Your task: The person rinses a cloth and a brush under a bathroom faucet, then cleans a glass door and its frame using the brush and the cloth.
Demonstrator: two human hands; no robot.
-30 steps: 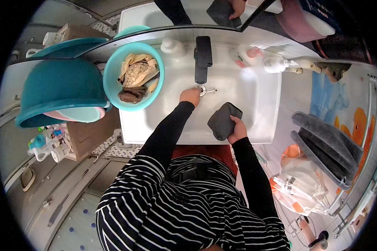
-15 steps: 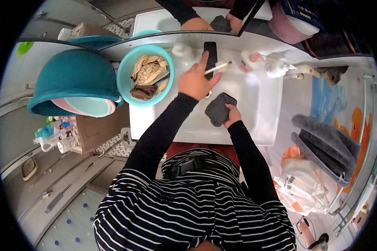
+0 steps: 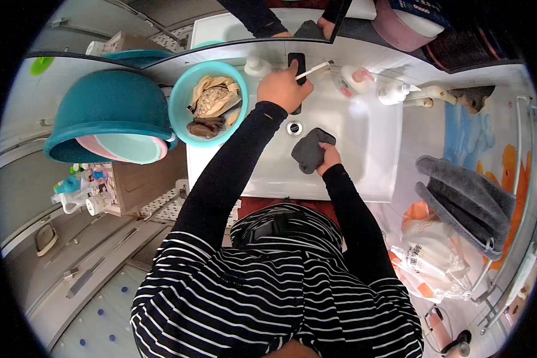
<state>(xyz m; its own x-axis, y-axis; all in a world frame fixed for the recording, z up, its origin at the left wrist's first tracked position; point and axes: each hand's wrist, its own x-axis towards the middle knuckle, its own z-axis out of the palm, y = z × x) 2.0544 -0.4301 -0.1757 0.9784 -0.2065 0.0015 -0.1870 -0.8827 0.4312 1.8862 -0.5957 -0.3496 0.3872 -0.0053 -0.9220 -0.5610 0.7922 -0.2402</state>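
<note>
My left hand [image 3: 280,90] reaches over the back of the white sink [image 3: 364,170], its fingers closed around a slim white toothbrush [image 3: 314,70]. Its brush end points away to the right. The index finger lies on the black faucet [image 3: 297,59], partly covering it. Lower down, near the drain [image 3: 294,127], my right hand [image 3: 329,159] grips a folded dark grey cloth [image 3: 310,151] above the basin. The fingers under the cloth are hidden.
A light-blue basin [image 3: 176,113] with crumpled cloths [image 3: 213,101] stands at the left. Pump bottles [image 3: 394,92] line the sink's back right. A large teal tub [image 3: 104,113] leans further left; a grey towel [image 3: 465,203] hangs at the right. A mirror edges the back.
My left hand has moved further back with the toothbrush, its index finger still over the faucet. The drain shows more fully. My right hand stays nearly in place with the cloth.
</note>
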